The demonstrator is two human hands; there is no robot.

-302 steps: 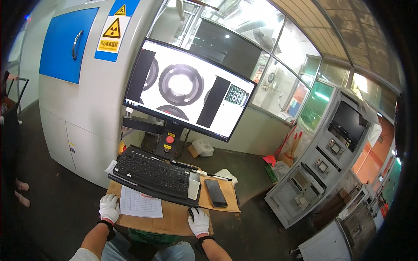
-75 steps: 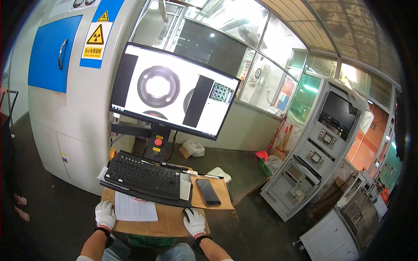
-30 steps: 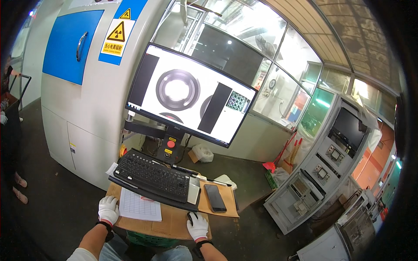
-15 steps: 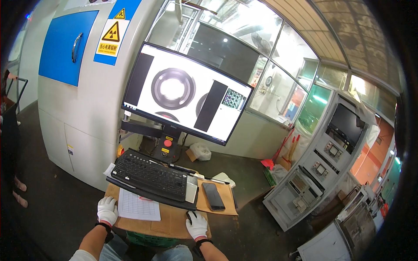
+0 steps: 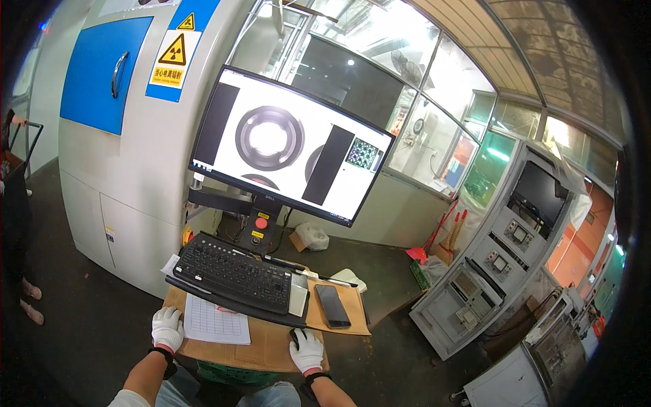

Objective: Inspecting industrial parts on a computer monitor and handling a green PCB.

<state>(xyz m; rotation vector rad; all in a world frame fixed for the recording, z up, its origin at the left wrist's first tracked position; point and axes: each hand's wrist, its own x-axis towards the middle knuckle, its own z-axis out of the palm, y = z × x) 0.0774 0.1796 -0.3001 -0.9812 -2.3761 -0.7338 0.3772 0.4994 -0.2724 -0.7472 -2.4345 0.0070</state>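
Note:
My left hand (image 5: 167, 328), in a white glove, lies on the left edge of a cardboard-covered stand (image 5: 271, 346), fingers loosely extended, holding nothing that shows. Beside it is a printed table sheet (image 5: 217, 322). My right hand (image 5: 308, 351), also gloved, is closed over a dark computer mouse (image 5: 296, 335) at the stand's right side; only part of the mouse shows. Above the hands sits a black keyboard (image 5: 234, 271) on a tilted tray. A dark smartphone (image 5: 331, 305) lies on brown card right of it. A monitor (image 5: 291, 146) displays grey ring shapes around a bright centre.
A large pale cabinet (image 5: 129, 183) with a blue door (image 5: 105, 74) and warning signs stands left. Under the monitor is a red button (image 5: 261, 222). A grey equipment rack (image 5: 485, 264) stands right. A person (image 5: 13, 237) is partly visible at the far left beside a cart frame.
My hands, the mouse and the monitor picture look the same. At the far left, the partly visible person has shifted very slightly.

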